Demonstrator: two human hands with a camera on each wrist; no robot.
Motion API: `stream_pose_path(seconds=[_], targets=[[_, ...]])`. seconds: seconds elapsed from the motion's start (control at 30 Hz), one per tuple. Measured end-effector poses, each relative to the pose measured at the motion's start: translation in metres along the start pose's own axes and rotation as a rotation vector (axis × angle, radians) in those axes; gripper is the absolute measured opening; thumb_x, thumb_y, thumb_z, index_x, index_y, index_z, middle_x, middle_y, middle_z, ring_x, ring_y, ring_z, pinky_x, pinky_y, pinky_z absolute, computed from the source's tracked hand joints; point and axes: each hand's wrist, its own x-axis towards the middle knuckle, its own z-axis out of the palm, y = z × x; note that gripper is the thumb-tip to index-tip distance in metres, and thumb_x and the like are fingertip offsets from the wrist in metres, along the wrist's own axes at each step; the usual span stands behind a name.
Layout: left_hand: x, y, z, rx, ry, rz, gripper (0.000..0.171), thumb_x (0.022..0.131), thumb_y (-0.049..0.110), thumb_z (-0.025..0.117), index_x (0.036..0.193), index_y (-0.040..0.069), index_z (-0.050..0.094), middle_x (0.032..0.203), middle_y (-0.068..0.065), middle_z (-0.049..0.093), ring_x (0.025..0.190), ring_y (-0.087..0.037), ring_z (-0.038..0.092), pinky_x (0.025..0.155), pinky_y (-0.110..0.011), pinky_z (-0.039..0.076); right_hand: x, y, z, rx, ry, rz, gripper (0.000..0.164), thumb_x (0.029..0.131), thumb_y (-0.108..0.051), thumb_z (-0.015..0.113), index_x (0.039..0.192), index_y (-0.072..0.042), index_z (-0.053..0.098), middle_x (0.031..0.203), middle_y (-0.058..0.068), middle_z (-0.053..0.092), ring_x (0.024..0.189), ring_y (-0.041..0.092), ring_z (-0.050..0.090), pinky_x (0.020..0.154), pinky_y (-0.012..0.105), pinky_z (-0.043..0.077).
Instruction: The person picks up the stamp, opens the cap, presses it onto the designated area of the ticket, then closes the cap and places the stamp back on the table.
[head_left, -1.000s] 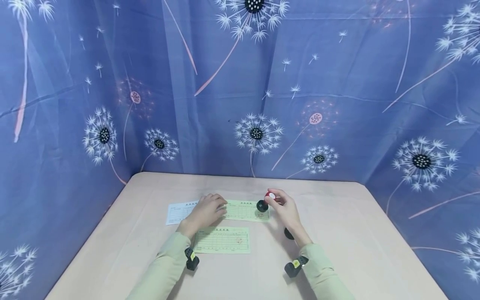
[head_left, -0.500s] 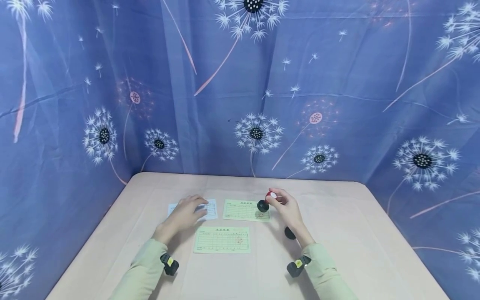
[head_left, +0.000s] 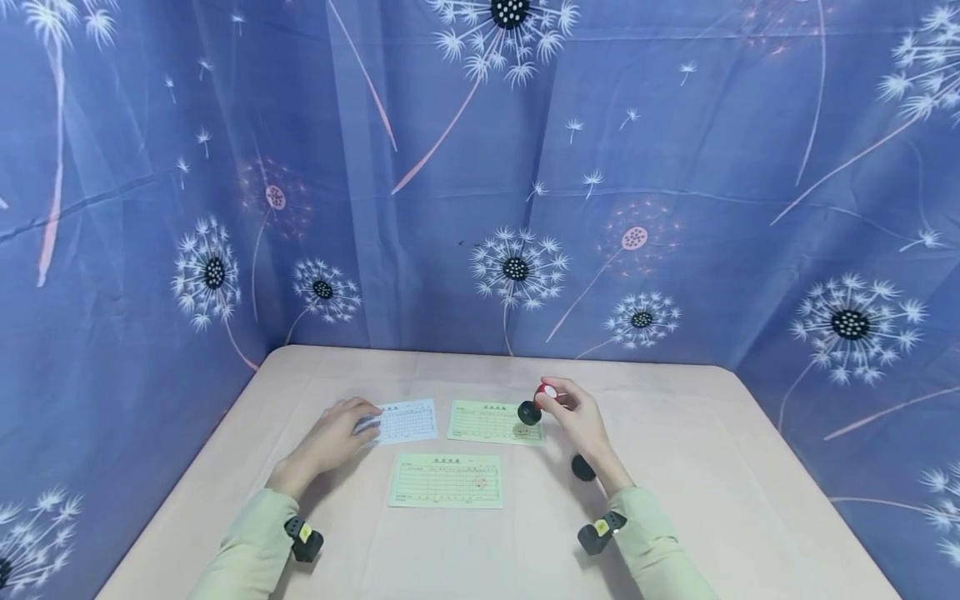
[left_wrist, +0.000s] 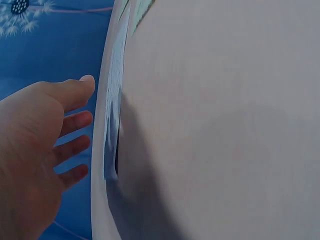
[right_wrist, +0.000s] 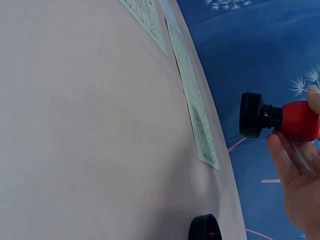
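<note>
My right hand (head_left: 585, 427) grips the red handle of a round stamp (right_wrist: 299, 120), its black base pointing down and left. The stamp is raised over the right end of a green printed slip (head_left: 483, 422), where its shadow falls. To the left, my left hand (head_left: 330, 437) hovers at the left end of a blue printed slip (head_left: 408, 421), covering part of it in the head view. In the left wrist view its fingers are loosely bent, with nothing between them, apart from the blue slip (left_wrist: 116, 85).
A second green slip (head_left: 442, 481) lies nearer the front, with a red stamp mark at its right. A round black cap (head_left: 582, 467) sits on the pale tabletop (head_left: 720, 483) beside my right wrist. A blue dandelion-print curtain (head_left: 420, 250) surrounds the table's back and sides.
My left hand has moved left, from between the blue slip and the back green slip to the blue slip's left end, uncovering more of it. The right hand and stamp stay nearly still.
</note>
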Motion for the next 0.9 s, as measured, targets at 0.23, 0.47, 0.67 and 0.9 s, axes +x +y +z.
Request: stream_pose_path(seconds=[0.23, 0.47, 0.67, 0.9], targets=[[-0.007, -0.012, -0.007, 0.008, 0.009, -0.016, 0.032, 0.093, 0.021, 0.068, 0.121, 0.004, 0.067, 0.124, -0.013, 0.064, 0.119, -0.037, 0.055, 0.103, -0.058, 0.041, 0.0, -0.002, -0.002, -0.009, -0.008, 0.002, 0.038, 0.09, -0.021, 0.074, 0.125, -0.008, 0.066, 0.105, 0.013, 0.072, 0.085, 0.006, 0.064, 0.082, 0.017, 0.053], [-0.014, -0.025, -0.005, 0.033, -0.033, -0.037, 0.039, 0.092, 0.024, 0.069, 0.124, 0.003, 0.065, 0.129, -0.017, 0.061, 0.122, -0.04, 0.053, 0.101, -0.06, 0.041, 0.0, -0.001, -0.001, -0.022, -0.013, 0.001, 0.037, 0.09, -0.023, 0.074, 0.125, -0.01, 0.067, 0.107, 0.013, 0.071, 0.086, 0.006, 0.064, 0.081, 0.017, 0.052], [-0.014, -0.028, -0.003, 0.023, -0.074, -0.078, 0.044, 0.092, 0.029, 0.069, 0.128, 0.004, 0.063, 0.134, -0.017, 0.057, 0.125, -0.04, 0.05, 0.103, -0.061, 0.039, 0.0, -0.002, 0.002, -0.012, -0.015, 0.006, 0.037, 0.09, -0.022, 0.074, 0.125, -0.01, 0.067, 0.106, 0.013, 0.071, 0.085, 0.007, 0.064, 0.08, 0.017, 0.052], [-0.019, -0.03, -0.006, -0.062, -0.068, -0.142, 0.042, 0.092, 0.027, 0.07, 0.127, 0.005, 0.064, 0.133, -0.018, 0.056, 0.124, -0.039, 0.048, 0.099, -0.06, 0.036, 0.002, -0.011, 0.01, -0.009, -0.034, 0.007, 0.038, 0.091, -0.026, 0.073, 0.127, -0.013, 0.067, 0.107, 0.014, 0.071, 0.086, 0.005, 0.064, 0.083, 0.018, 0.052]])
